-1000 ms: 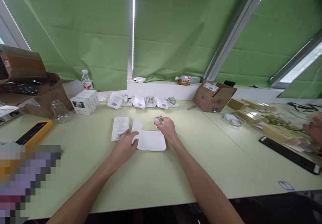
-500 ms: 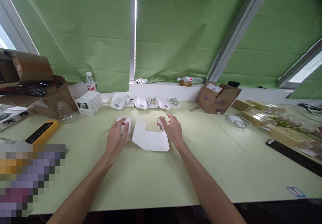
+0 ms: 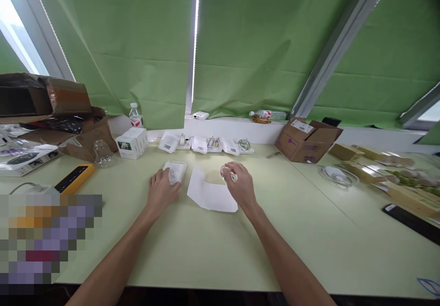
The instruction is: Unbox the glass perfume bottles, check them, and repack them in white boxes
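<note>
My left hand (image 3: 162,190) is on a small white box (image 3: 178,172) with printed text. Its fingers lie along the box's left side and the thumb at the front edge. In the fingers of my right hand (image 3: 241,183) is a small, clear, shiny glass bottle (image 3: 227,173), partly hidden by the fingers. Between the hands a white sheet of paper (image 3: 211,197) with a cut-out edge lies flat on the table.
Behind stand several white packs (image 3: 199,144) with small glass bottles (image 3: 244,144). White boxes (image 3: 132,143), a clear jar (image 3: 104,154) and an orange power strip (image 3: 76,178) are at left. A cardboard box (image 3: 305,141) and a coiled cable (image 3: 338,176) are at right.
The view has turned slightly left, shifting the scene rightward. My left hand has slid to the box's near left side, showing more of it. My right fingers have closed round the glass bottle.
</note>
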`<action>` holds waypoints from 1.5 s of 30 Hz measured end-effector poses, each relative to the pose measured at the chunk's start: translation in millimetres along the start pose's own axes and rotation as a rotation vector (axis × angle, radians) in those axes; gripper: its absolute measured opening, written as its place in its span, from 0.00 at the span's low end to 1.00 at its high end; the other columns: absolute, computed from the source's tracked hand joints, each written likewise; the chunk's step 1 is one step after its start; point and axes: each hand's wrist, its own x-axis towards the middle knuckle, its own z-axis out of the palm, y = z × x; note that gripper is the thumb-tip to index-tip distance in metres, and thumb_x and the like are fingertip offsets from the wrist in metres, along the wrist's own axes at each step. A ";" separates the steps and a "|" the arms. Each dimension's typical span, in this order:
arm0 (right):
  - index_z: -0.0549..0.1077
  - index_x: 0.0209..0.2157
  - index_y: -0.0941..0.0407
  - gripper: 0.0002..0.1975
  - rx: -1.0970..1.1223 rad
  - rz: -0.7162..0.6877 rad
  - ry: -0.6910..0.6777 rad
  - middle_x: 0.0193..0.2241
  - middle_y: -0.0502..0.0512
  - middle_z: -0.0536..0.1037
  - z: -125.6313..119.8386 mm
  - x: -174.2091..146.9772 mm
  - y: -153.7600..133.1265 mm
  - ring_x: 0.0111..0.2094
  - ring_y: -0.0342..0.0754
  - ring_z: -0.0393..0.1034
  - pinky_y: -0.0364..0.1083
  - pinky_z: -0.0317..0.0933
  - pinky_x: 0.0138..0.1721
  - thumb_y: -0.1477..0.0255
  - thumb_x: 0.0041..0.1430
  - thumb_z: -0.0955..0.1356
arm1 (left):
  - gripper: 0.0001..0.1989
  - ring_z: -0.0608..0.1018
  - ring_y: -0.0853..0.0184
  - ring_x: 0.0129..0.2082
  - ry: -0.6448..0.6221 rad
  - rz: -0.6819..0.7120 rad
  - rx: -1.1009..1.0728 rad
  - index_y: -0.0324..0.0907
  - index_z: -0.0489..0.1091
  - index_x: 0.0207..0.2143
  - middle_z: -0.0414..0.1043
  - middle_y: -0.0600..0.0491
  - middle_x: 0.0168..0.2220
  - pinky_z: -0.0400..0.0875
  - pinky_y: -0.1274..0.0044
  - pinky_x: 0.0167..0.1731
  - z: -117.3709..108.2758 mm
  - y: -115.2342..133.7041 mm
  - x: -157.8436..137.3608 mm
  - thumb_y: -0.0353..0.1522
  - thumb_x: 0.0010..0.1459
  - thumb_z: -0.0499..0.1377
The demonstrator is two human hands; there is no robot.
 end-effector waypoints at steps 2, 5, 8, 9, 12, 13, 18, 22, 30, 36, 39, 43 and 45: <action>0.75 0.38 0.55 0.16 0.017 -0.036 -0.096 0.39 0.57 0.78 -3.9 -4.1 -8.8 0.41 0.52 0.70 0.50 0.60 0.47 0.63 0.64 0.60 | 0.27 0.67 0.51 0.53 0.013 -0.018 0.037 0.39 0.56 0.57 0.62 0.40 0.55 0.56 0.65 0.52 -2.5 -1.5 0.8 0.39 0.56 0.51; 0.76 0.29 0.52 0.19 0.004 -0.112 -0.369 0.29 0.52 0.79 -8.3 -11.8 -19.8 0.30 0.48 0.70 0.48 0.61 0.42 0.62 0.65 0.59 | 0.30 0.67 0.48 0.53 0.007 -0.034 0.092 0.37 0.58 0.56 0.63 0.37 0.53 0.55 0.63 0.51 -2.5 -4.8 1.6 0.45 0.55 0.52; 0.76 0.22 0.52 0.23 -0.106 -0.162 -0.608 0.21 0.51 0.77 -8.2 -19.5 -26.4 0.23 0.47 0.68 0.46 0.57 0.32 0.61 0.64 0.59 | 0.33 0.69 0.47 0.51 -0.001 -0.042 0.138 0.36 0.58 0.55 0.65 0.36 0.50 0.55 0.62 0.51 -2.0 -6.7 1.6 0.48 0.53 0.53; 0.76 0.21 0.52 0.23 -0.142 -0.171 -0.653 0.19 0.51 0.76 -7.2 -21.6 -28.0 0.22 0.46 0.67 0.45 0.55 0.29 0.61 0.64 0.59 | 0.32 0.69 0.47 0.50 -0.001 -0.044 0.140 0.36 0.58 0.55 0.66 0.37 0.50 0.55 0.62 0.51 -2.8 -6.8 1.7 0.47 0.53 0.54; 0.76 0.22 0.53 0.22 -0.190 -0.182 -0.708 0.19 0.52 0.76 -3.4 -25.6 -32.6 0.22 0.46 0.68 0.43 0.51 0.27 0.60 0.63 0.60 | 0.32 0.70 0.48 0.49 0.006 -0.070 0.085 0.37 0.57 0.56 0.67 0.38 0.49 0.58 0.64 0.49 -9.4 -6.1 3.3 0.44 0.53 0.55; 0.76 0.23 0.53 0.21 -0.191 -0.184 -0.718 0.20 0.52 0.76 -2.4 -26.3 -34.2 0.23 0.46 0.68 0.43 0.51 0.28 0.60 0.63 0.60 | 0.32 0.70 0.49 0.49 0.015 -0.091 0.048 0.38 0.57 0.57 0.67 0.38 0.50 0.60 0.64 0.47 -13.0 -5.8 4.2 0.44 0.53 0.55; 0.75 0.33 0.54 0.18 -0.082 -0.188 -0.786 0.31 0.54 0.78 -2.3 -27.9 -43.7 0.32 0.49 0.71 0.44 0.55 0.32 0.60 0.64 0.60 | 0.35 0.66 0.48 0.54 0.219 -0.162 -0.252 0.40 0.55 0.59 0.61 0.39 0.56 0.64 0.64 0.46 -35.6 -5.8 8.0 0.47 0.54 0.56; 0.74 0.40 0.53 0.16 0.016 -0.162 -0.808 0.38 0.54 0.77 -2.8 -29.9 -48.2 0.37 0.50 0.71 0.45 0.58 0.36 0.61 0.65 0.59 | 0.34 0.69 0.55 0.52 0.295 -0.113 -0.697 0.44 0.55 0.59 0.61 0.44 0.57 0.65 0.68 0.47 -46.6 -3.5 7.2 0.47 0.54 0.58; 0.75 0.41 0.54 0.15 0.057 -0.185 -0.665 0.40 0.56 0.78 5.4 -31.3 -43.0 0.43 0.53 0.70 0.49 0.62 0.43 0.64 0.65 0.59 | 0.28 0.72 0.58 0.48 0.094 0.000 -1.306 0.44 0.60 0.57 0.66 0.47 0.54 0.67 0.71 0.44 -51.5 10.1 -1.2 0.40 0.55 0.60; 0.72 0.49 0.55 0.18 0.094 -0.132 -0.491 0.47 0.59 0.76 10.8 -31.2 -32.9 0.51 0.56 0.68 0.53 0.59 0.51 0.63 0.64 0.61 | 0.25 0.72 0.54 0.51 -0.312 -0.033 -1.797 0.40 0.62 0.58 0.71 0.47 0.52 0.66 0.65 0.50 -54.4 24.3 -12.4 0.37 0.58 0.55; 0.71 0.50 0.54 0.19 0.181 -0.050 -0.445 0.48 0.59 0.76 9.5 -29.1 -35.7 0.49 0.55 0.69 0.52 0.63 0.48 0.60 0.64 0.61 | 0.24 0.72 0.52 0.52 -0.499 -0.112 -1.886 0.37 0.64 0.57 0.72 0.45 0.51 0.64 0.64 0.53 -51.1 30.8 -18.0 0.37 0.59 0.55; 0.68 0.52 0.53 0.21 0.412 0.091 -0.436 0.46 0.57 0.76 5.1 -24.9 -46.2 0.40 0.50 0.72 0.47 0.67 0.36 0.58 0.64 0.60 | 0.24 0.71 0.52 0.54 -0.651 -0.190 -1.927 0.36 0.66 0.56 0.71 0.45 0.53 0.62 0.64 0.55 -44.9 36.2 -23.0 0.37 0.59 0.55; 0.69 0.51 0.52 0.20 0.514 0.136 -0.433 0.46 0.55 0.76 4.0 -23.6 -49.3 0.39 0.49 0.72 0.47 0.67 0.37 0.57 0.63 0.61 | 0.24 0.71 0.52 0.54 -0.692 -0.205 -1.925 0.36 0.65 0.56 0.70 0.45 0.53 0.62 0.64 0.55 -41.6 37.4 -24.4 0.37 0.59 0.54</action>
